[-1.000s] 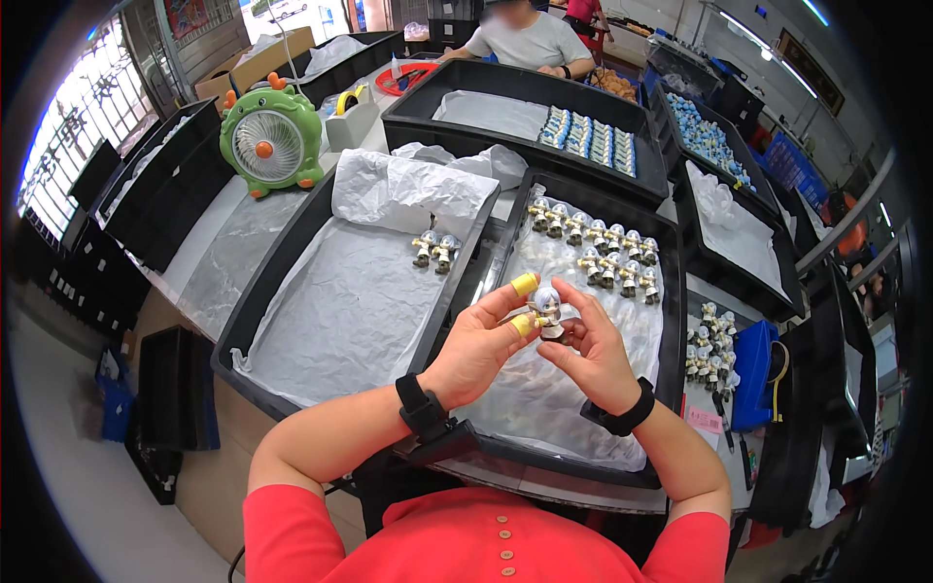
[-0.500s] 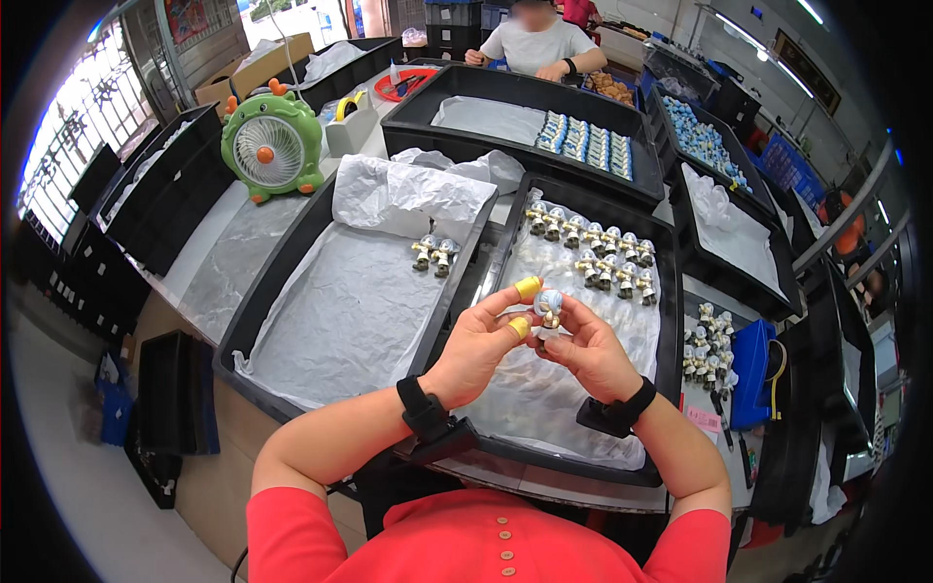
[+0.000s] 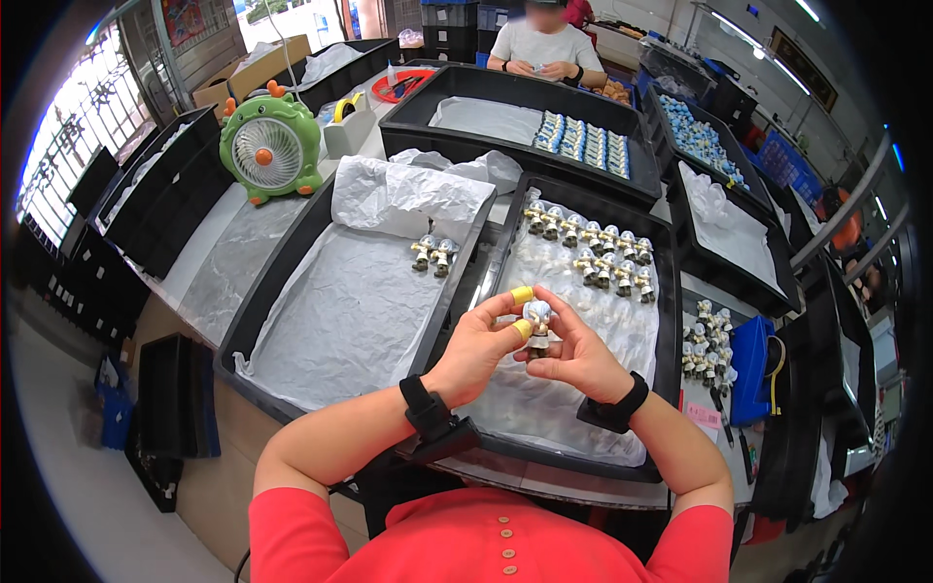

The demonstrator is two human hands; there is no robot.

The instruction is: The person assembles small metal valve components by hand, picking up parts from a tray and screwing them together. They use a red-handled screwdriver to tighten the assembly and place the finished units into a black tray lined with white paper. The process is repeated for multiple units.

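Observation:
A small figurine [image 3: 537, 328] with pale blue hair and a white and dark body stands upright between my two hands. Yellow finger covers wrap the thumb and index tip of my left hand [image 3: 483, 340], which pinches the figurine from its left side. My right hand [image 3: 583, 358] closes on its right side and lower part. Both hands are above the black tray [image 3: 671, 389] lined with white sheeting. Rows of similar figurines [image 3: 593, 248] stand at that tray's far end. Two more figurines [image 3: 433, 255] are in the left black tray [image 3: 233, 325], on crumpled white paper.
A loose cluster of figurines [image 3: 709, 342] lies right of the tray, beside a blue bin [image 3: 750, 371]. A green fan [image 3: 270, 146] stands at the back left. Beyond, a large black tray [image 3: 408, 126] holds rows of blue and white pieces. Across it sits a co-worker [image 3: 544, 49].
The figurine in my hands has turned and shifted slightly left and down, showing more of its body. The co-worker's hands have come together.

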